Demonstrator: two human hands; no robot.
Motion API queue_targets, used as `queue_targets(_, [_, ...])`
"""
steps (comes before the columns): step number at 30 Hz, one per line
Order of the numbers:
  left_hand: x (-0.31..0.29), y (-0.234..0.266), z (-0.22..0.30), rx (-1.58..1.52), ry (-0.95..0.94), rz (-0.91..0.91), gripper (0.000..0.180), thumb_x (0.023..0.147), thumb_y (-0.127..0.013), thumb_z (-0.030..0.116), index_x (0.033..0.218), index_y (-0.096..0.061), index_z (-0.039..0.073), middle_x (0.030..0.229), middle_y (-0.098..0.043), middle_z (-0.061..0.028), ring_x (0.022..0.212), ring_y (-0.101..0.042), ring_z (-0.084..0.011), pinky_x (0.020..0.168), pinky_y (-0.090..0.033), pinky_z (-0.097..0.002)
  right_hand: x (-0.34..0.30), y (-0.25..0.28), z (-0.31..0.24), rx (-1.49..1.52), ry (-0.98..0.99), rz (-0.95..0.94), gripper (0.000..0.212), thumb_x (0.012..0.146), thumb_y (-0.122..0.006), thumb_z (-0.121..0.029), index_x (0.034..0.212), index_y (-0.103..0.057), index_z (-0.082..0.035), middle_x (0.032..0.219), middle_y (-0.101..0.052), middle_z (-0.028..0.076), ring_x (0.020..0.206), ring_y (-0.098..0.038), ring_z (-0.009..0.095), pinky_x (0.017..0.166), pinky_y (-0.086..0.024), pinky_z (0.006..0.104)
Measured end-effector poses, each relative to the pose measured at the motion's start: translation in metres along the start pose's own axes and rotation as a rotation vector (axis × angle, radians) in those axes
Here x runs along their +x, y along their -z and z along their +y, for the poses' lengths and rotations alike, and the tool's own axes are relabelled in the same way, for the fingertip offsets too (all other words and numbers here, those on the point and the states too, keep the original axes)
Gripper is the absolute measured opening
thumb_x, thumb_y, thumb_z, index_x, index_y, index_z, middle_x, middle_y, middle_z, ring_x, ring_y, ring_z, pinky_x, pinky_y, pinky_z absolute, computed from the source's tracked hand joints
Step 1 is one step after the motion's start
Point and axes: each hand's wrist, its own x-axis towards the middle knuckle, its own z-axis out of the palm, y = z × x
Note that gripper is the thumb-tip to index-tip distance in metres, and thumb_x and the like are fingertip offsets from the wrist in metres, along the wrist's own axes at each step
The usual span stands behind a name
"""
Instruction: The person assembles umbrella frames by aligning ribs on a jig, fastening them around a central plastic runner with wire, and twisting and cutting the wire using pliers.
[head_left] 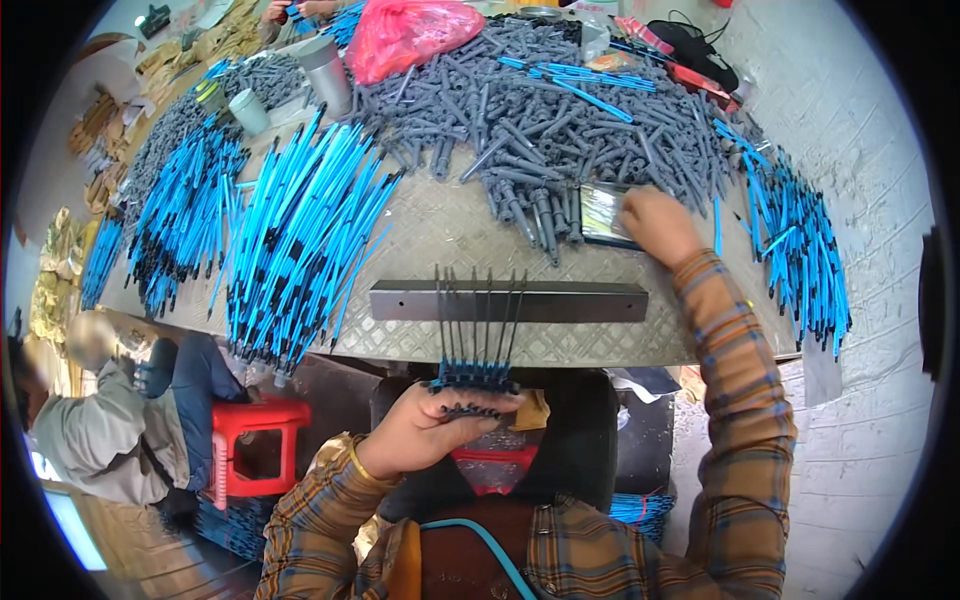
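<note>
In front of my body, my left hand (425,430) is closed around a row of thin dark rods (479,330). The rods point away from me, their blue-and-black lower ends gathered between thumb and fingers. My right hand (660,228) reaches to a phone (603,212) with a lit screen, which rests against the grey parts. Its fingers are curled at the phone's right edge, and the fingertips are partly hidden. A dark metal bar (580,303) lies along the near side of the table, with the rods' tips crossing over it in view.
Grey plastic tubes (570,120) are heaped across the table (430,225). Blue rods lie in piles to the left (300,230) and right (800,250). A pink bag (410,38) and a steel cup (325,75) stand behind. Another person (110,420) sits at left by a red stool (255,440).
</note>
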Motion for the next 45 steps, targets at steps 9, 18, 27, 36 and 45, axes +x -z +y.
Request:
queue_targets(9, [0.002,-0.004,0.015,-0.019,0.066,0.072,0.023,0.084,-0.058,0.001,0.107,-0.059,-0.002,0.109,-0.062,-0.0086,0.103,-0.056,-0.0151,0.090,-0.043,-0.0278,-0.003,0.001,0.000,0.010,0.030,0.106,0.010,0.080,-0.055,-0.014,0.082,-0.055,-0.004,0.082,-0.057,0.014,0.078,-0.055,0.033,0.069,-0.044,0.0407])
queue_targets(18, [0.018,-0.008,0.003,-0.147,-0.048,0.268,0.023,0.083,-0.054,-0.003,0.106,-0.057,-0.001,0.101,-0.064,-0.0141,0.095,-0.061,-0.0209,0.086,-0.048,-0.0333,-0.035,0.058,-0.092,0.581,-0.024,0.036,0.009,0.083,-0.054,-0.013,0.087,-0.053,-0.005,0.077,-0.057,0.014,0.072,-0.057,0.032,0.061,-0.045,0.0370])
queue_targets(27, [0.019,-0.012,-0.002,-0.191,-0.057,0.239,0.021,0.084,-0.054,-0.002,0.104,-0.058,0.000,0.098,-0.064,-0.0154,0.093,-0.062,-0.0229,0.084,-0.049,-0.0345,-0.014,0.022,-0.032,0.058,0.101,0.239,0.013,0.084,-0.050,-0.016,0.088,-0.055,-0.004,0.082,-0.060,0.017,0.077,-0.058,0.035,0.066,-0.046,0.0437])
queue_targets(36, [0.016,-0.008,0.004,-0.130,-0.005,0.226,0.021,0.084,-0.054,-0.003,0.103,-0.060,-0.001,0.096,-0.065,-0.0167,0.091,-0.063,-0.0236,0.083,-0.050,-0.0344,0.024,-0.016,-0.009,-0.216,-0.105,0.031,0.016,0.082,-0.050,-0.017,0.090,-0.056,-0.005,0.087,-0.060,0.014,0.080,-0.059,0.033,0.068,-0.047,0.0446])
queue_targets(45, [0.019,-0.007,0.005,-0.164,0.011,0.224,0.021,0.084,-0.054,-0.004,0.103,-0.060,-0.002,0.096,-0.065,-0.0168,0.090,-0.064,-0.0231,0.082,-0.050,-0.0340,0.018,-0.013,0.006,-0.256,0.120,0.103,0.015,0.079,-0.049,-0.007,0.093,-0.056,-0.007,0.089,-0.055,0.011,0.083,-0.059,0.030,0.069,-0.050,0.0395])
